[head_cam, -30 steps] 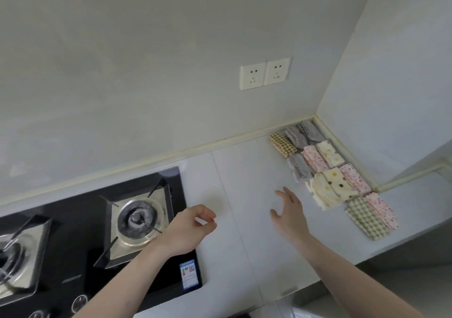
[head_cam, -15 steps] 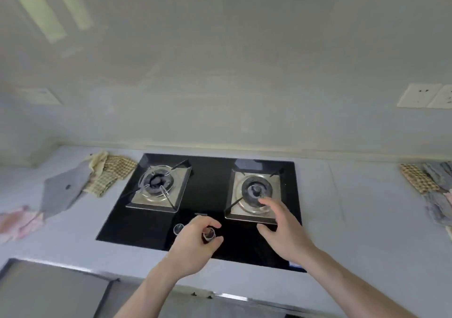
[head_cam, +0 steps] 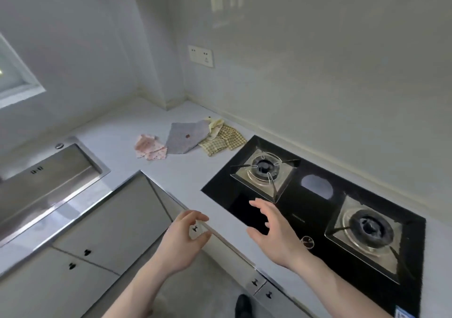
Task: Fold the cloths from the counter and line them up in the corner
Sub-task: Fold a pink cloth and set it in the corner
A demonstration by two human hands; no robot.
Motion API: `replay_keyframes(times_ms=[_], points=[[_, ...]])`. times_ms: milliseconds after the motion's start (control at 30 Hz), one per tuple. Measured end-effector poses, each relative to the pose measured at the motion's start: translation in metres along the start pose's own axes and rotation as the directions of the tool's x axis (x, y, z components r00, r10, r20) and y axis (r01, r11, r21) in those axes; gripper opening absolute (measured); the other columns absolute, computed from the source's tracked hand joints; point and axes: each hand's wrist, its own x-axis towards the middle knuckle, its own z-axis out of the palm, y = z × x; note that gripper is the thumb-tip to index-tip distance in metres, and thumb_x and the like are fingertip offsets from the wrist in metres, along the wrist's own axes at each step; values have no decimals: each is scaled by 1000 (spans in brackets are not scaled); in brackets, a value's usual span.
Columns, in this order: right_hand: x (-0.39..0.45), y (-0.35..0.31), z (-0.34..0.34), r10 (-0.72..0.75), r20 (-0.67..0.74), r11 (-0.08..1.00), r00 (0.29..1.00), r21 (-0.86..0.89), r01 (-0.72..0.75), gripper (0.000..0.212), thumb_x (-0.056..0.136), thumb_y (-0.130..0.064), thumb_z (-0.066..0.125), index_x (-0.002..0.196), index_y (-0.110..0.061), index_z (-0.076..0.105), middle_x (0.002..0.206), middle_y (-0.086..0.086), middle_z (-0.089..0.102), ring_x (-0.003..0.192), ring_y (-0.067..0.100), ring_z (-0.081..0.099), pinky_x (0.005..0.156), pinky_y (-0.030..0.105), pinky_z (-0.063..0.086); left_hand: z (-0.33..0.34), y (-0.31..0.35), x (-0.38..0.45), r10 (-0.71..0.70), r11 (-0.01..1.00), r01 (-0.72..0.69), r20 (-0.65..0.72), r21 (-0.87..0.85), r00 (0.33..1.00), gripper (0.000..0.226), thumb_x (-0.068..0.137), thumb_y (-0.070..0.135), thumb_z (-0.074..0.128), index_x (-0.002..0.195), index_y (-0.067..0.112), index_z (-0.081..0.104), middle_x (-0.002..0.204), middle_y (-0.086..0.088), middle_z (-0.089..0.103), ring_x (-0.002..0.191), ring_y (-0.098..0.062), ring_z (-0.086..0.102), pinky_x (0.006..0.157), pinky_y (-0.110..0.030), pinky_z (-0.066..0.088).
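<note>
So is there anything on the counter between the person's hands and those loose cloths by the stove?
Nothing visible. Bare counter runs from the left hand and right hand up to the pink cloth, grey cloth and checked cloth. The stove sits off to the right, the sink to the left.

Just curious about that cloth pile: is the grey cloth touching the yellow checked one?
Touching. In the head view the grey cloth overlaps the yellow checked cloth, its right edge lying over it with no counter showing between.
</note>
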Motion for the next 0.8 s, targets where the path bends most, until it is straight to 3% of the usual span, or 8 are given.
replay_keyframes(times_ms=[233, 433, 700, 800], points=[[81, -28, 26, -65, 91, 997, 994, -29, 68, 58, 95, -32, 65, 149, -37, 43, 158, -23, 30, 143, 0, 35, 121, 35, 36, -54, -41, 19, -110, 994, 112, -103, 16, 989, 23, 89, 35, 74, 109, 42, 65, 125, 26, 53, 112, 10, 53, 89, -13, 43], [145, -56, 50, -133, 169, 988, 977, -59, 145, 56, 94, -31, 66, 147, -32, 47, 155, -21, 34, 142, 0, 37, 120, 36, 36, -102, -68, 46, -195, 978, 206, -196, 34, 961, 24, 89, 34, 75, 111, 40, 66, 129, 19, 53, 114, -2, 56, 97, -31, 49], [212, -86, 72, -143, 160, 983, 977, -94, 160, 52, 94, -30, 69, 142, -34, 51, 151, -23, 35, 142, 1, 38, 120, 37, 37, -154, -112, 116, -189, 975, 201, -124, 98, 974, 28, 90, 37, 72, 117, 39, 65, 133, 17, 51, 118, -6, 55, 98, -26, 46], [237, -96, 83, -124, 127, 983, 984, -120, 140, 52, 95, -28, 69, 143, -32, 50, 151, -21, 35, 141, 1, 38, 119, 33, 36, -180, -136, 158, -170, 969, 182, -79, 166, 982, 35, 89, 36, 71, 124, 33, 66, 142, 12, 50, 129, -10, 53, 108, -26, 41]])
